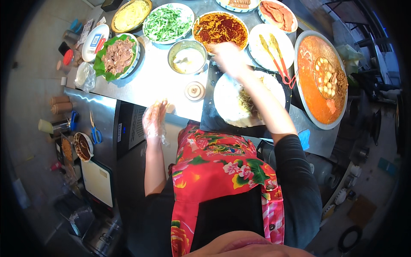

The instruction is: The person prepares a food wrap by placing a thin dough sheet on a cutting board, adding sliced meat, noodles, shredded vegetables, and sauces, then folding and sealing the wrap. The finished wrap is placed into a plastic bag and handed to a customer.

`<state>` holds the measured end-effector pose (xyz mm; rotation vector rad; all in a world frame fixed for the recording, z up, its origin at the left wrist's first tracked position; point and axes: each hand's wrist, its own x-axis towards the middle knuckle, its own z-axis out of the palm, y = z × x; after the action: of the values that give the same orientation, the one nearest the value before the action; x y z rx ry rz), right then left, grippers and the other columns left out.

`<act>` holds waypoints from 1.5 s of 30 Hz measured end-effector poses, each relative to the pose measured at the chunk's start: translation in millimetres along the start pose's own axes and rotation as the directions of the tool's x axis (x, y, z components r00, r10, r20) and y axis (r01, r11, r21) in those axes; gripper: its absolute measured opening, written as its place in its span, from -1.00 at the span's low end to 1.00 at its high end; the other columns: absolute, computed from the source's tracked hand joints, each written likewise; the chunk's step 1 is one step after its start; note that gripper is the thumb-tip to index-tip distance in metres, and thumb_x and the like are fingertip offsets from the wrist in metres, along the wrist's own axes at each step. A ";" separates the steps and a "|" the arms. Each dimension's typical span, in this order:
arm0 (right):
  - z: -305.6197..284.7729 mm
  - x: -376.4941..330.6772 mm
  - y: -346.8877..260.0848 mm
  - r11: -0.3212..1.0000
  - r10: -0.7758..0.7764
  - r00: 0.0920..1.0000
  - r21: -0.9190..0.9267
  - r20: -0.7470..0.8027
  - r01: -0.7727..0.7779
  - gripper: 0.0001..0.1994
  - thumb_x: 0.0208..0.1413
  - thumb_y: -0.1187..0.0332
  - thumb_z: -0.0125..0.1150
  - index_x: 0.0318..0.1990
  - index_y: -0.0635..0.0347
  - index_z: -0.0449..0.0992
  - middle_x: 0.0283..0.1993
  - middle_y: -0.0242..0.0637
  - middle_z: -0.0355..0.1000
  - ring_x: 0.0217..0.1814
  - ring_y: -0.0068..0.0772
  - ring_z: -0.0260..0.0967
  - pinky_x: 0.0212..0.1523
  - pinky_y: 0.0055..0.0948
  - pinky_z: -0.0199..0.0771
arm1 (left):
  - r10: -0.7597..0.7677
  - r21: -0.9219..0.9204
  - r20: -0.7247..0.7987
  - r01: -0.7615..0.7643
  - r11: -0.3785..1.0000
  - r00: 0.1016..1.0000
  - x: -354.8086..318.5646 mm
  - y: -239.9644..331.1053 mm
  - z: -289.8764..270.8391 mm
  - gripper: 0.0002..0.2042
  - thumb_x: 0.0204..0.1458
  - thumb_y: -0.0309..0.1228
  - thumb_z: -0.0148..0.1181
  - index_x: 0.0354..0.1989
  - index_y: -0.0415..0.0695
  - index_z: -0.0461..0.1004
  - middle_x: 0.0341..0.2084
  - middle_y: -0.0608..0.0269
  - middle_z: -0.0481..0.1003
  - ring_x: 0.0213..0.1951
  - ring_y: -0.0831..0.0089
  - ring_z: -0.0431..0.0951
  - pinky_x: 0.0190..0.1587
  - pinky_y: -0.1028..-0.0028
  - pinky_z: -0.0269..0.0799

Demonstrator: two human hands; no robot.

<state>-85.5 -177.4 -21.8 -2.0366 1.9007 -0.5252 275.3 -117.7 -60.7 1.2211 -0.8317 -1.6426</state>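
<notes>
Holding left hand (155, 118) loosely open, left of centre, blurred right hand (228, 58) near upper-centre sauce (216, 30), can't tell its grip; handle likely soft, tearable pancake (225, 98) by rim!

A: ok, from my seat the griddle (209, 118) is at the counter's (156, 81) near edge, pancake (224, 96) on it, shredded filling (245, 103) on that. What's left of it?

B: I've got a round container (195, 91) just beside it, saucepan (172, 53) behind that. Further left, sliced meat (117, 56), with chopped greens (168, 22) behind and to its right. Left hand (155, 118) is by the near edge.

A: Right hand (227, 58)?

B: I see it by the chili oil's (220, 28) near side, forearm across the pancake. Right of there, tongs (274, 43) on a plate (257, 52), then the stew pan (296, 75).
</notes>
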 end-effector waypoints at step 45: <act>-61.3 -255.9 53.3 0.859 0.511 0.816 -0.112 0.270 -0.500 -0.44 0.27 0.14 0.14 0.32 0.28 0.29 -0.09 0.17 0.51 -0.03 0.17 0.52 0.01 -0.06 0.52 | -0.119 0.308 0.523 -0.057 0.950 0.844 -39.7 -78.5 98.6 -0.72 0.31 -0.51 0.04 0.13 -0.35 0.48 -0.02 0.03 0.59 0.04 0.35 0.59 0.15 0.40 0.49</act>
<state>-175.1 75.2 -6.7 -1.4230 2.1481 -0.0483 164.4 -51.5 -88.3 0.9798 -1.4769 -1.9702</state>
